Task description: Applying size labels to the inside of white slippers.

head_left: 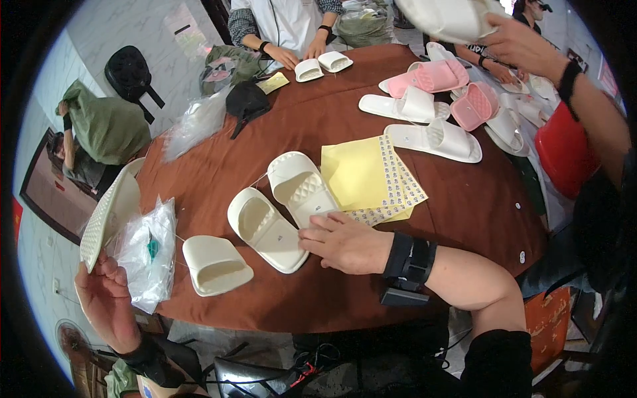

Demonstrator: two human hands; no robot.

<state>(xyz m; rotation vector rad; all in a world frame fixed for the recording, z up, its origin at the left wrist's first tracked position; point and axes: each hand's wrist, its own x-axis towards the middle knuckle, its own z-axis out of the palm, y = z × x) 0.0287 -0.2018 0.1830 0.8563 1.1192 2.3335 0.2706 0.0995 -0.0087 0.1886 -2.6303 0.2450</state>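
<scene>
pair: two cream slippers [282,209] — side by side, soles down, on the brown table
lifted slipper [109,215]: cream — tilted, dotted sole showing, off the table's left edge

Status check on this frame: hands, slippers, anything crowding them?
Left hand holds a cream slipper raised off the table edge. Right hand presses on a cream slipper pair on the brown round table. Yellow sticker sheet alongside.
</scene>
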